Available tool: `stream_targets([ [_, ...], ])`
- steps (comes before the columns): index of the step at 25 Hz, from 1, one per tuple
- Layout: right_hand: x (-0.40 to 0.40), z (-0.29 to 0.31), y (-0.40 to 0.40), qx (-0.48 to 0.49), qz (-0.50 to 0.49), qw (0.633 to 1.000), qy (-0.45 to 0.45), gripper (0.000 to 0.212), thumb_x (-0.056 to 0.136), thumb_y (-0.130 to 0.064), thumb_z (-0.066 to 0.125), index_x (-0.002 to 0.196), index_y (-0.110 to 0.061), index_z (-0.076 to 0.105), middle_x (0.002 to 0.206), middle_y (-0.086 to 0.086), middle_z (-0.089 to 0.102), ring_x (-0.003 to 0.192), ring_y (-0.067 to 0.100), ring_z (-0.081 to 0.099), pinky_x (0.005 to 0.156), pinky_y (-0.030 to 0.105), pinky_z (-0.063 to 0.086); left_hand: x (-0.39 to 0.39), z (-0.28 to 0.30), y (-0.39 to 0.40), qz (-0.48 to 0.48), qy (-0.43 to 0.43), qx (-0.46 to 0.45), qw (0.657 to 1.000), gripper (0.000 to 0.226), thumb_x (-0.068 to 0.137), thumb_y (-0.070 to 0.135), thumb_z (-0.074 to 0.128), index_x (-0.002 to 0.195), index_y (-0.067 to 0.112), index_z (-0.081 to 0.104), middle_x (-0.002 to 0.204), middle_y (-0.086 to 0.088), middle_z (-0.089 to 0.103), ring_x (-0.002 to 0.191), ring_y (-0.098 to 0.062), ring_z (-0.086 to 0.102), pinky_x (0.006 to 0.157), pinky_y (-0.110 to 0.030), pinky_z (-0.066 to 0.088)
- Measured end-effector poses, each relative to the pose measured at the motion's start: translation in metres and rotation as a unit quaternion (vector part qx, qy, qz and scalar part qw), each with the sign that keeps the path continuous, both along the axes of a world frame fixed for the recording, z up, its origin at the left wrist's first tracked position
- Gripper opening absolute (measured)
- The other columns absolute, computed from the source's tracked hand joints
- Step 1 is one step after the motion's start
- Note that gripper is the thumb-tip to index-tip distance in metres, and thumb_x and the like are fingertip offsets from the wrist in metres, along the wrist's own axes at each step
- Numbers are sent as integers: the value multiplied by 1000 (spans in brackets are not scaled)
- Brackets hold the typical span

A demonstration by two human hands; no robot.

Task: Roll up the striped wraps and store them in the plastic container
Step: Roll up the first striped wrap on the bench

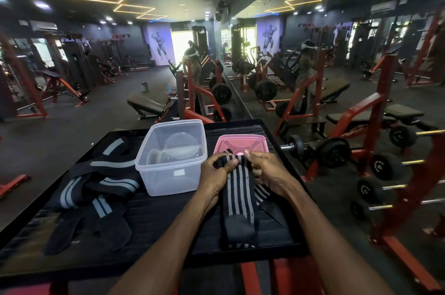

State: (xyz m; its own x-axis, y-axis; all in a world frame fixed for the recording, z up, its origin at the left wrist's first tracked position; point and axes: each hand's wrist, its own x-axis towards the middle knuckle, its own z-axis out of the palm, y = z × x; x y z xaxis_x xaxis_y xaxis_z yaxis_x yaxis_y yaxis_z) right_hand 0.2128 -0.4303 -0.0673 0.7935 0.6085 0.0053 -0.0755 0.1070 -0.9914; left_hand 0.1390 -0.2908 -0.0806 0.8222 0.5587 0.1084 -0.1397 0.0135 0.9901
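fingers: both hands, left hand (218, 169) and right hand (269, 172), pinch the striped wrap (238, 188) at its far end
axis: wrap runs down-frame toward viewer
container (172, 157): open, just left of left hand

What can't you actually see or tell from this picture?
- Head view: the rolled end of the striped wrap is hidden by the left hand and right hand.
- The pink lid: near edge covered by the hands.
- How many wraps form the pile: tangled.

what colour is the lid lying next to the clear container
Pink, translucent lid, seen in the head view.
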Motion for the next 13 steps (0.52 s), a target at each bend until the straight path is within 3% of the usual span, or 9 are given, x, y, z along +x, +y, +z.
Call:
stream_targets([
  [3, 0, -2, 2, -5, -6, 1000, -20, 13, 97, -15, 62, 100, -7, 72, 77, 3, 73, 62, 10, 69, 54, 27, 56, -6, -1, 3, -11, -6, 14, 1000, 16, 76, 10, 83, 76, 25, 77, 92, -1, 76, 92, -18, 70, 86, -31, 56],
  [6, 1, -5, 2, 3, -20, 999, -50, 18, 90, -1, 67, 95, -14, 78, 98, 11, 76, 89, 24, 72, 78, 45, 60, -9, -2, 4, -20, 8, -72, 997, 6, 79, 17, 82, 77, 15, 77, 95, -12, 77, 94, -27, 72, 93, -42, 57],
  [9, -1, -7, 4, -5, -12, 998, -67, 24, 88, 2, 69, 98, -18, 78, 94, 6, 77, 84, 21, 71, 61, 31, 58, -10, -5, 5, 19, 15, 2, 1000, 8, 82, 15, 80, 81, 14, 73, 88, -7, 76, 87, -20, 69, 83, -29, 57],
  [11, -1, -8, 6, -25, -1, 998, -62, 18, 91, -8, 69, 105, -18, 75, 84, -2, 75, 73, 12, 69, 61, 30, 56, -13, -5, 6, 32, 2, 36, 999, 11, 82, 10, 79, 82, 17, 71, 85, -1, 73, 81, -13, 67, 73, -17, 52],
  [13, -3, -10, 9, -35, 5, 998, -57, 13, 95, -17, 66, 104, -15, 74, 76, -5, 74, 67, 9, 68, 67, 37, 58, -13, -6, 9, 31, -6, 65, 997, 15, 81, 7, 79, 82, 20, 70, 84, 1, 73, 77, -8, 66, 71, -16, 51],
])
